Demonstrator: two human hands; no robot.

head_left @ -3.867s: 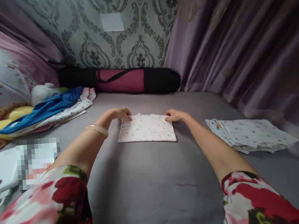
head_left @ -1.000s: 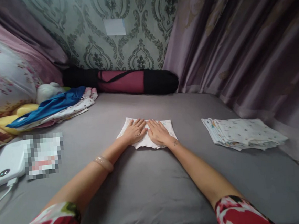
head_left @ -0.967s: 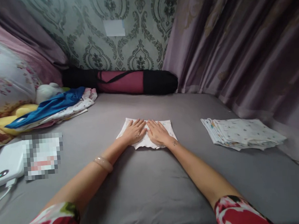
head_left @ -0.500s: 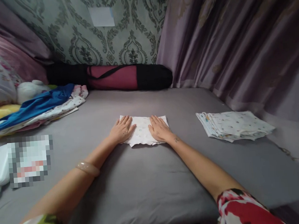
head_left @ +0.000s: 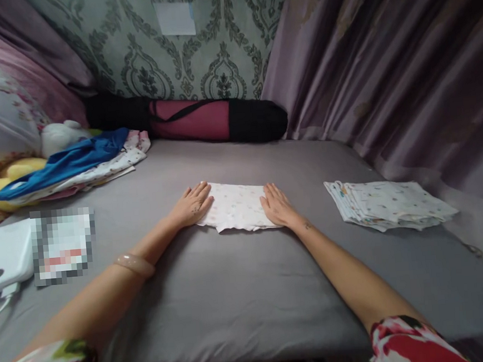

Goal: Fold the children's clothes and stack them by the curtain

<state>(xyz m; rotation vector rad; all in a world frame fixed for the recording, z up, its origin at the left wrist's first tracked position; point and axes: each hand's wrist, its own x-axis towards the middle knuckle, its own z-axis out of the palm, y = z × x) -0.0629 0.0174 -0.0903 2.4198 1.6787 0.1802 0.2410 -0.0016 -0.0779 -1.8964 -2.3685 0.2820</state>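
Observation:
A folded white cloth with small coloured prints (head_left: 236, 209) lies flat in the middle of the grey bed sheet (head_left: 243, 303). My left hand (head_left: 193, 204) rests palm down on the cloth's left end, fingers spread. My right hand (head_left: 277, 206) presses flat on its right end. Both hands lie open on the fabric and grip nothing. A pale bangle (head_left: 134, 264) sits on my left forearm.
A stack of folded printed cloths (head_left: 389, 203) lies at the right. Unfolded clothes with a blue garment (head_left: 68, 164) are piled at the left by a plush toy (head_left: 56, 135). A maroon and black roll bag (head_left: 203, 120) lines the wall. A white device (head_left: 3, 258) lies at left; curtains (head_left: 383, 69) hang on the right.
My hands held the cloth's far corners, then lay together on its centre. Since then they have slid apart to its left and right ends.

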